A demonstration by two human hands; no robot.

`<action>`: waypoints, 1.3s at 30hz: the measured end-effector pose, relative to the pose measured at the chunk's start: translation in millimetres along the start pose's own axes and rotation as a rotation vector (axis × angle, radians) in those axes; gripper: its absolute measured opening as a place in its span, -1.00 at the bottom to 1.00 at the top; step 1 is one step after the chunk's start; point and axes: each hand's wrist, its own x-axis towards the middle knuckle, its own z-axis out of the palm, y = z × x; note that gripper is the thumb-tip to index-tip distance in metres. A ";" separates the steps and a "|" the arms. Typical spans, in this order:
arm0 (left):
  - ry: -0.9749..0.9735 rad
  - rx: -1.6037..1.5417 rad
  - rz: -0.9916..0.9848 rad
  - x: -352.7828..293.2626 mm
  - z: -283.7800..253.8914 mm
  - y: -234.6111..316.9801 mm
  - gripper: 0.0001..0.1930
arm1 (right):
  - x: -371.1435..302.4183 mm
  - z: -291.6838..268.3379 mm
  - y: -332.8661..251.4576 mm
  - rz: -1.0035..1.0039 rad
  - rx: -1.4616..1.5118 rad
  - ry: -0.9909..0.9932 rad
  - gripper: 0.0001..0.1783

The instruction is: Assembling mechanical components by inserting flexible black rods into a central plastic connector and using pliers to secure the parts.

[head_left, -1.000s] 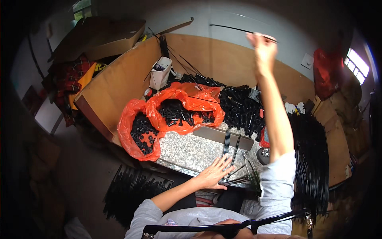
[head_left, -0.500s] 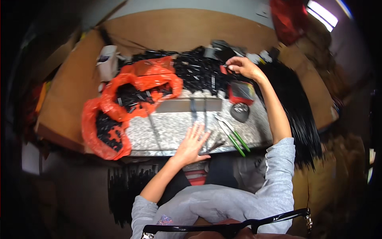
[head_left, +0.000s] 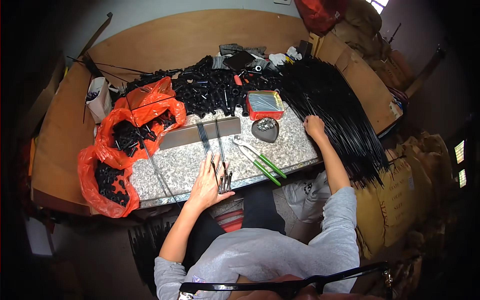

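1 left hand [head_left: 204,186] on several rods [head_left: 203,136], 1 right hand [head_left: 315,128] at many black strands [head_left: 345,120]

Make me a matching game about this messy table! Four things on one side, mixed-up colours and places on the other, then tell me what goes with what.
Things:
1. Pliers
2. Heart-shaped dish
3. Rectangular tin
4. Right hand

Clues:
A. Red sides
B. At the left edge of the black rods
C. Green handles
D. Dark grey

Right pairs: 1-C, 2-D, 3-A, 4-B
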 end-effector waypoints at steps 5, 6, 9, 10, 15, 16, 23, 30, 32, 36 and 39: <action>0.024 -0.014 0.008 -0.2 2.4 -1.0 -0.04 | 9.3 -8.3 16.1 0.022 0.076 0.026 -0.82; 0.023 -0.014 0.012 -0.2 2.1 -1.1 -0.04 | 12.0 -11.1 22.4 0.018 0.104 0.083 -0.77; 0.032 -0.011 -0.001 -1.2 2.0 -1.4 -0.04 | 14.3 -23.3 32.8 0.035 0.215 -0.098 -0.74; 0.032 -0.013 0.002 -1.7 2.0 -1.4 -0.04 | 13.1 -25.1 34.3 0.072 0.332 -0.237 -0.73; 0.019 0.006 -0.003 0.1 0.1 -0.8 -0.05 | -16.9 -20.0 24.1 0.040 0.093 -0.247 -0.79; 0.025 0.007 0.005 -0.4 0.5 -1.3 -0.06 | -13.7 -10.8 29.8 0.040 0.094 -0.247 -0.79; 0.022 0.011 -0.004 -0.3 -1.2 0.0 -0.07 | -16.2 -14.9 35.1 0.057 -0.069 -0.106 -0.85; 0.022 -0.005 0.001 -3.0 0.4 -3.2 -0.07 | -2.6 -111.5 43.5 0.063 -0.030 -0.083 -0.71; 0.017 0.003 -0.006 -2.3 0.8 -2.5 -0.07 | -4.0 -154.2 34.0 0.111 -0.197 -0.094 -0.70; -0.006 0.038 -0.013 -0.1 -1.0 -0.2 -0.08 | -1.7 -221.1 37.1 -0.176 -0.059 0.007 -0.82; -0.006 0.030 0.013 0.4 -2.5 -0.9 -0.10 | 3.1 -257.4 9.5 -0.166 0.322 -0.188 -0.83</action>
